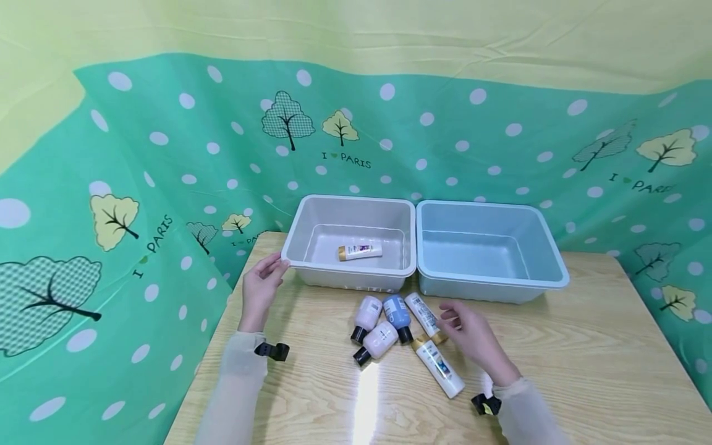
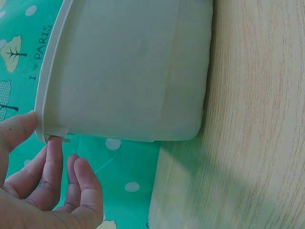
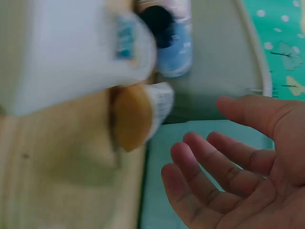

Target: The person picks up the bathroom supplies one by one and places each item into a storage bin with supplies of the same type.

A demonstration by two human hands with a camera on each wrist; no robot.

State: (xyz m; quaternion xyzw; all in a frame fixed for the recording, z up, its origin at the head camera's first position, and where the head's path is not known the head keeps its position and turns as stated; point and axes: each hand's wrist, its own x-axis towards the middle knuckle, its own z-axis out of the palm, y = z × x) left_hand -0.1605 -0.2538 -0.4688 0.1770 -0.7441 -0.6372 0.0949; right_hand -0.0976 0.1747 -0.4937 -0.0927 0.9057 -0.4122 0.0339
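so right hand (image 1: 473, 337) is relaxed, holding nothing, just beside the gold-capped bottles (image 1: 429, 321) on the table (image 1: 584, 371). left hand (image 1: 261, 287), fingers loose, touches the white bin (image 1: 311, 262) rim; blue bin (image 1: 547, 272) sits beside it.

Both arms in sheer cream sleeves, cuffs gathered at wrists. Black clip on left cuff (image 1: 272, 351); black-and-yellow clip on right cuff (image 1: 486, 404). Left hand (image 1: 261, 285), right hand (image 1: 471, 337) bare.
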